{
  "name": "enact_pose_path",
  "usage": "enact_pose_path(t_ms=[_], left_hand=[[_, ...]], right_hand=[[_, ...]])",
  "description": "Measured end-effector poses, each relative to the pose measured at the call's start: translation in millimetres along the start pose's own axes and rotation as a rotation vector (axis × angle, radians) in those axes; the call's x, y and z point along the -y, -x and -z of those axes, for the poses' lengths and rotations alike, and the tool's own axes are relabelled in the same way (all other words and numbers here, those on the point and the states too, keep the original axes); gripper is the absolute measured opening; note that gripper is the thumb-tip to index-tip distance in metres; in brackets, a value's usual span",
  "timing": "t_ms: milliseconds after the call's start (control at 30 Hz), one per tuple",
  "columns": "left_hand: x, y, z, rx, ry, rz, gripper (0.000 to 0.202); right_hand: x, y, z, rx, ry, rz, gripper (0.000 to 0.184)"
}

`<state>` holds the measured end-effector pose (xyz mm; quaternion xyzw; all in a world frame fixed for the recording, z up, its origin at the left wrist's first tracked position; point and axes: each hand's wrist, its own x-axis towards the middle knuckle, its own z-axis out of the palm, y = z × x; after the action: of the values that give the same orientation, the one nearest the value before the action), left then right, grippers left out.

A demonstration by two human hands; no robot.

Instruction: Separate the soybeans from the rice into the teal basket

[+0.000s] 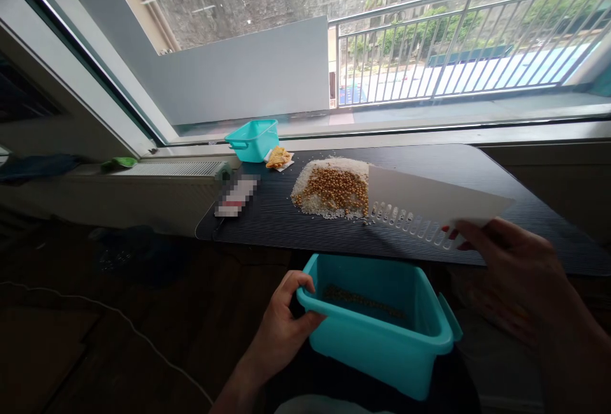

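My left hand (287, 316) grips the near-left rim of a turquoise plastic bin (377, 341), thumb outside and fingers over the edge. Small dark grains lie on the bin's floor. My right hand (513, 261) pinches the right end of a thin white sheet (429, 194) with a row of oval slots along its lower edge. The sheet's left end meets a pile of gold beads (337, 188) mixed with white, translucent beads (341, 164) on a dark table (286, 235). Whether the sheet touches the beads or only hides them, I cannot tell.
At the table's back left stands a smaller turquoise basket (252, 140), with a yellow crumpled item (277, 157) on white paper beside it. A blurred-out flat object (237, 196) lies at the left edge. Behind are a window and a radiator (181, 172); a white cable (138, 331) crosses the floor.
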<state>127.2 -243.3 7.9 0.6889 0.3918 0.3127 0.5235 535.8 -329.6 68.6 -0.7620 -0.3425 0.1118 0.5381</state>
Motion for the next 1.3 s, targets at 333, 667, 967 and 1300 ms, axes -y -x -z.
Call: enact_pose_path(t_ms=[333,667,967,1300], left_hand=[[-8.4,3.7,9.5,-0.011,-0.018,0.045,0.032],[-17.9,6.9,30.3,-0.074,-0.018,0.102,0.035],[-15.5,7.1,35.4,-0.071,-0.080,0.088,0.040],[-24.4,5.8,35.7,-0.052,-0.074,0.108,0.040]], right_hand=[[-3.0,7.5,-18.5,0.136,-0.069,0.051,0.072],[0.8,15.4,-40.3,0.386,-0.230,0.081,0.076],[5.0,-6.0,-49.5,0.093,-0.031,0.127,0.063],[-2.0,-16.4,-57.7,0.140,-0.007,0.180,0.047]])
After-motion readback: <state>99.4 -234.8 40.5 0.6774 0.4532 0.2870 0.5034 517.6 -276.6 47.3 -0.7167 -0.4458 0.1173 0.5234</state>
